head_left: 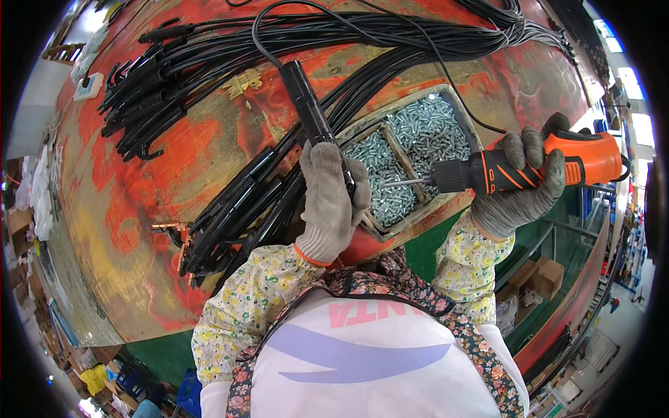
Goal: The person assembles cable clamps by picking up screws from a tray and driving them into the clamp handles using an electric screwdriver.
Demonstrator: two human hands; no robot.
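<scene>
Our left hand [327,191] is wrapped round the lower end of a black handle [305,97], just left of the screw tray [426,214]; our right hand [519,198] is clamped on an orange-and-black power screwdriver [591,159], bit pointing left over the tray. More black cables [432,52] are bunched across the table [209,139], folks.

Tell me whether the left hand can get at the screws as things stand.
Probably yes, but awkwardly: the left hand appears beside the left edge of the tray, and many screws lie uncovered. However, gripping the handle ties up its fingers, and the driver juts over the tray.
</scene>
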